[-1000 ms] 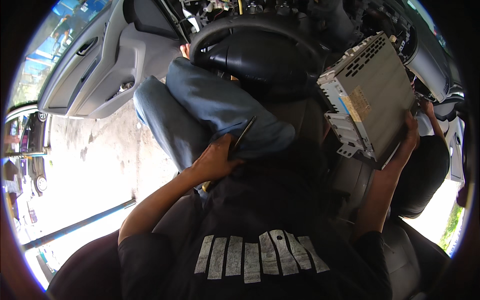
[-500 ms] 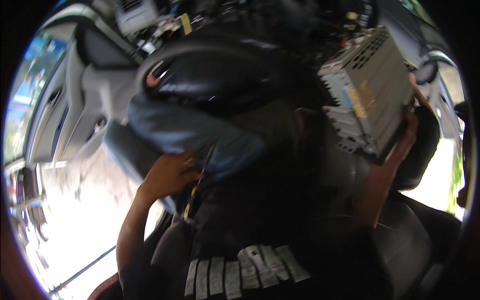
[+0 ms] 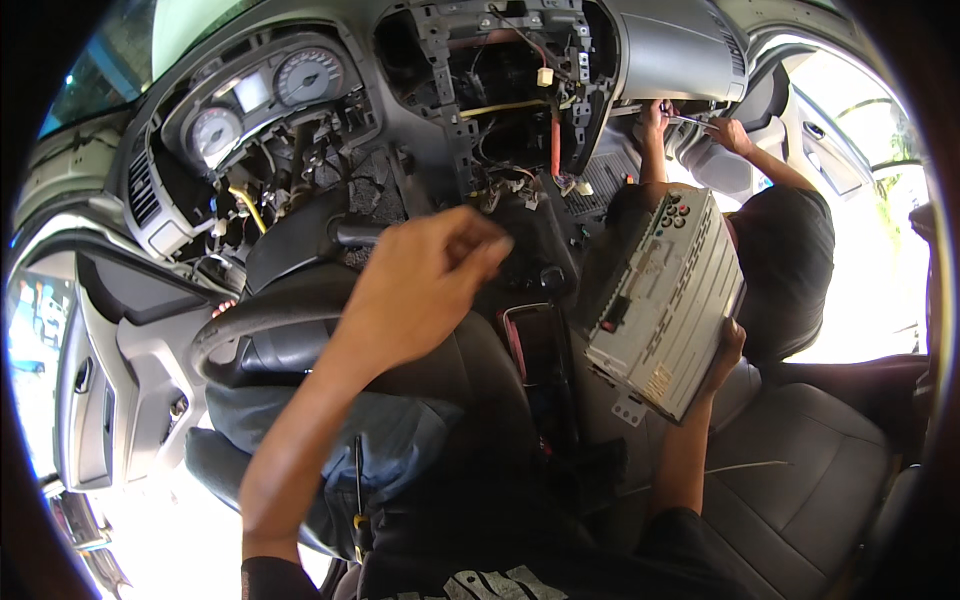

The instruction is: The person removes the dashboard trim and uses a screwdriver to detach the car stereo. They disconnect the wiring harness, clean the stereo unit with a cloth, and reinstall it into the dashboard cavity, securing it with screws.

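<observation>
One metal box unit [image 3: 682,305], right of the centre console [image 3: 540,250], its edge clasped in the fingers of your right hand [image 3: 734,342]. Your left hand [image 3: 415,285]: fingers curled, blurred; can't tell if pinching. Dash bay [image 3: 437,75] holds loose wires [image 3: 556,146]. Open gap between bay's right edge and unit.

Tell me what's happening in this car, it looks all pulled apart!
The person in the driver's seat holds a boxy metal unit in their right hand. Their left hand is up in the air, fingers half curled, and I can't see anything in it. A screwdriver lies on their lap. The middle of the dashboard is open, with wires showing. On the passenger side, a co-worker's hands hold a thin tool.
</observation>
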